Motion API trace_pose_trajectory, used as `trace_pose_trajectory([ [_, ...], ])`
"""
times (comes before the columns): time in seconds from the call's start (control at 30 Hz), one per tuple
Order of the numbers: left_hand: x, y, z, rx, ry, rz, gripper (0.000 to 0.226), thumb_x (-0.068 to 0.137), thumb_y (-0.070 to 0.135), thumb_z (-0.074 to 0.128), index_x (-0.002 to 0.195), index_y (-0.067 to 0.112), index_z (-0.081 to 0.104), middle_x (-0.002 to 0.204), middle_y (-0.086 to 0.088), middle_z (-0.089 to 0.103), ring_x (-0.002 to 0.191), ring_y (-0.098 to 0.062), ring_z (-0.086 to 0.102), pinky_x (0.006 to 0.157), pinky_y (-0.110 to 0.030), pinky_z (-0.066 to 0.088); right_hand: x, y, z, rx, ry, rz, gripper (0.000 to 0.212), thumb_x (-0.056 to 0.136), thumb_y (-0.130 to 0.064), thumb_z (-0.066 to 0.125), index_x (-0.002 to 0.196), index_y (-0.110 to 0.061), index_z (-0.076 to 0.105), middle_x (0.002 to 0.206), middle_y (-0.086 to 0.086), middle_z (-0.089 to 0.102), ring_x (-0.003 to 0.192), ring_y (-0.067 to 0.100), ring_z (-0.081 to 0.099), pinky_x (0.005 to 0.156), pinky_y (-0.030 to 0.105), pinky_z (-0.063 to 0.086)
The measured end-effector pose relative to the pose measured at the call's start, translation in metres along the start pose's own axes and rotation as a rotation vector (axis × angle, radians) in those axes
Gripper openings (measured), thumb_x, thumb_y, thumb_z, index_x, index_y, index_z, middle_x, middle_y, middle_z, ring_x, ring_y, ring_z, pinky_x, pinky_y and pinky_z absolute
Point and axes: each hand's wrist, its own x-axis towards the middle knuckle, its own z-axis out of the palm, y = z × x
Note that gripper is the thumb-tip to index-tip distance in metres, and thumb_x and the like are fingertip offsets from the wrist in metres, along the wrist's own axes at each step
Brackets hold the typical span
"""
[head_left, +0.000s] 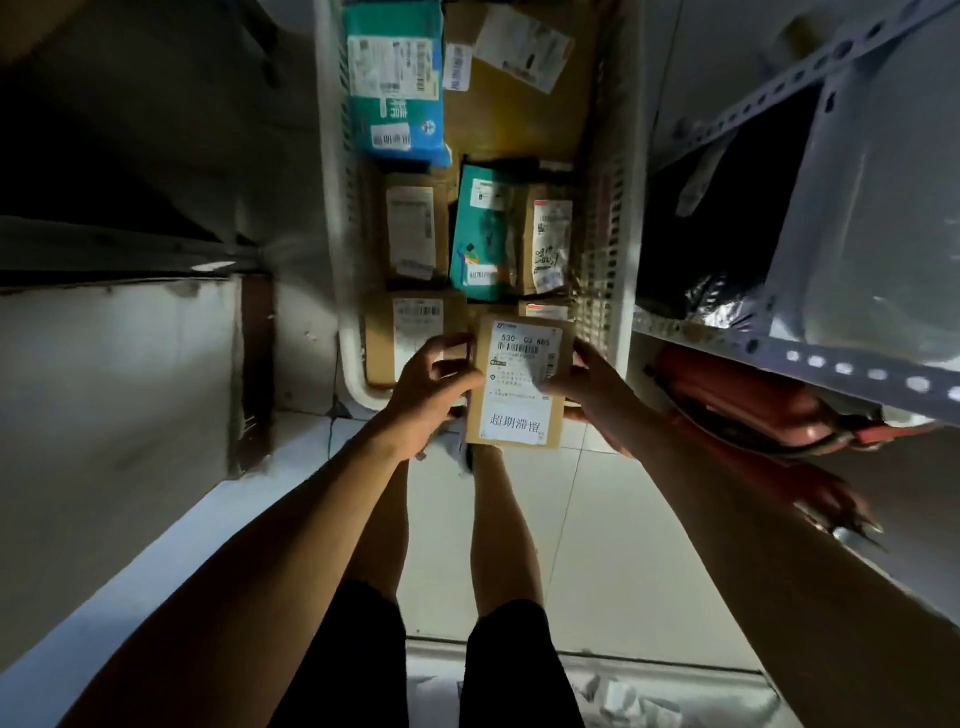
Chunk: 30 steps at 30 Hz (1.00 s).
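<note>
Between both hands' fingers (457, 364): labelled parcel (519, 384), gripped.

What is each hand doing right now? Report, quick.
Left hand: grips the cardboard parcel by its left edge.
Right hand: grips the same parcel by its right edge.

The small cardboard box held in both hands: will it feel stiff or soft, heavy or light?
Probably stiff: the box keeps flat faces and straight edges between the left hand and right hand. Likely light, as it is small and only pinched at its sides. Its label may slip a little under a thumb.
</note>
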Motion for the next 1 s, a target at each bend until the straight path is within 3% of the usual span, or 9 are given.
trace_pose_trajectory([
  [0.1, 0.04, -0.002, 0.002, 0.037, 0.046, 0.067, 0.039, 0.089, 0.01, 0.076, 0.122, 0.026, 0.061, 0.11, 0.007, 0.075, 0.109, -0.014, 0.07, 0.086, -0.04, 0.061, 0.041, -0.003, -0.014, -0.03, 0.063, -0.105, 0.103, 0.078, 0.01, 0.077, 0.144, -0.051, 0.027, 0.115, 0.003, 0.068, 0.096, 0.005, 0.07, 0.06, 0.025, 0.058],
  [0.17, 0.064, -0.003, 0.0, 0.225, 0.072, 0.143, 0.056, 0.088, 0.011, 0.077, 0.138, 0.02, 0.055, 0.121, 0.004, 0.071, 0.109, -0.006, 0.069, 0.093, -0.038, 0.06, 0.068, -0.006, -0.022, -0.111, 0.074, -0.139, 0.113, 0.075, 0.01, 0.079, 0.155, -0.043, 0.019, 0.112, -0.003, 0.065, 0.095, 0.006, 0.068, 0.061, 0.025, 0.059],
  [0.3, 0.11, 0.005, -0.011, 0.637, 0.095, 0.331, 0.082, 0.083, 0.013, 0.082, 0.153, 0.021, 0.04, 0.129, -0.008, 0.062, 0.102, -0.011, 0.067, 0.09, -0.029, 0.059, 0.122, -0.008, -0.035, -0.243, 0.089, -0.187, 0.107, 0.073, 0.006, 0.082, 0.156, -0.03, 0.023, 0.114, -0.013, 0.056, 0.1, 0.006, 0.062, 0.072, 0.029, 0.062],
  [0.47, 0.168, 0.029, -0.014, 1.259, 0.086, 0.533, 0.071, 0.083, 0.029, 0.081, 0.146, 0.022, 0.051, 0.141, -0.008, 0.055, 0.117, -0.02, 0.06, 0.1, -0.028, 0.046, 0.181, 0.002, -0.038, -0.32, 0.022, -0.181, 0.103, 0.073, -0.005, 0.087, 0.153, -0.032, 0.026, 0.113, 0.001, 0.066, 0.103, 0.011, 0.066, 0.084, 0.045, 0.06],
  [0.53, 0.188, 0.03, -0.008, 1.235, -0.014, 0.382, 0.068, 0.086, 0.023, 0.08, 0.147, 0.023, 0.051, 0.138, -0.004, 0.061, 0.108, -0.013, 0.065, 0.093, -0.021, 0.044, 0.2, 0.01, -0.035, -0.352, -0.019, -0.178, 0.103, 0.074, -0.005, 0.086, 0.154, -0.028, 0.025, 0.115, 0.004, 0.068, 0.109, 0.014, 0.066, 0.092, 0.047, 0.058],
  [0.63, 0.213, 0.03, -0.003, 1.243, -0.063, 0.259, 0.067, 0.086, 0.015, 0.079, 0.147, 0.023, 0.051, 0.141, -0.003, 0.061, 0.122, -0.017, 0.062, 0.092, -0.018, 0.039, 0.22, 0.023, -0.032, -0.357, -0.049, -0.16, 0.106, 0.076, -0.004, 0.085, 0.159, -0.024, 0.021, 0.131, 0.011, 0.064, 0.123, 0.02, 0.061, 0.097, 0.046, 0.056],
  [0.73, 0.228, 0.039, -0.001, 1.27, -0.05, 0.216, 0.065, 0.081, 0.014, 0.084, 0.14, 0.022, 0.057, 0.139, -0.003, 0.062, 0.125, -0.019, 0.059, 0.09, -0.021, 0.038, 0.228, 0.026, -0.036, -0.341, -0.072, -0.165, 0.106, 0.076, -0.006, 0.086, 0.159, -0.025, 0.023, 0.13, 0.006, 0.064, 0.114, 0.01, 0.063, 0.084, 0.029, 0.06],
  [0.87, 0.231, 0.055, -0.003, 1.33, -0.073, 0.209, 0.057, 0.078, 0.013, 0.086, 0.131, 0.021, 0.065, 0.134, -0.005, 0.064, 0.124, -0.021, 0.059, 0.094, -0.026, 0.04, 0.229, 0.025, -0.036, -0.286, -0.084, -0.144, 0.106, 0.076, -0.005, 0.085, 0.158, -0.028, 0.023, 0.118, -0.004, 0.066, 0.109, 0.004, 0.063, 0.074, 0.038, 0.064],
  [1.0, 0.234, 0.064, -0.007, 1.331, -0.049, 0.218, 0.043, 0.081, 0.003, 0.08, 0.12, 0.021, 0.072, 0.126, -0.003, 0.069, 0.116, -0.019, 0.063, 0.096, -0.029, 0.047, 0.232, 0.029, -0.034, -0.214, -0.097, -0.12, 0.104, 0.079, 0.002, 0.08, 0.159, -0.027, 0.02, 0.12, -0.009, 0.06, 0.11, 0.001, 0.059, 0.068, 0.031, 0.063],
])
